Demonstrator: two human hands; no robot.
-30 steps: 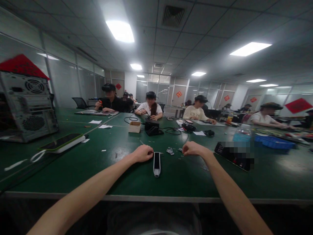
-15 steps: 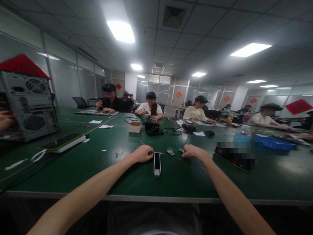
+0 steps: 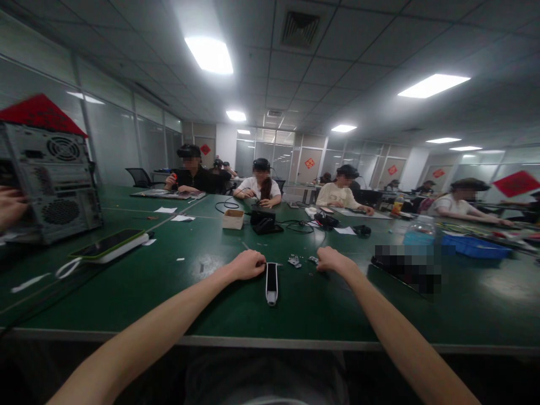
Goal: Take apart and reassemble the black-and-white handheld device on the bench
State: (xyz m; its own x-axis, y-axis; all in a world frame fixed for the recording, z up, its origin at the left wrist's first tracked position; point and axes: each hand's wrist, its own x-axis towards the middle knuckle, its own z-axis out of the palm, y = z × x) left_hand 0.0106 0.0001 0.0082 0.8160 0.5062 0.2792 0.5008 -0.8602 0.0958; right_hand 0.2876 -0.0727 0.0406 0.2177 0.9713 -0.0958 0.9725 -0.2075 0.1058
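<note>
A slim white device with a long black face point(image 3: 272, 278) lies on the green table in front of me, its narrow end toward me. Beside its far left corner rests my left hand point(image 3: 250, 264), the fingers curled; what they hold, if anything, is hidden. Small silvery parts point(image 3: 294, 261) lie to the right of the device. My right hand point(image 3: 332, 259) is on the table, its fingers bent down by another little metal piece point(image 3: 313, 260). Whether it grips anything cannot be made out.
A computer case point(image 3: 53, 180) and a green-edged phone-like device point(image 3: 107, 244) stand and lie at left. Ahead are a small cardboard box point(image 3: 233, 220) and black cables. To the right are a bottle point(image 3: 419, 232) and a blue tray point(image 3: 476, 247). Several people sit beyond.
My right hand has shifted very slightly at the small metal piece. My left hand and the white device stay in place.
</note>
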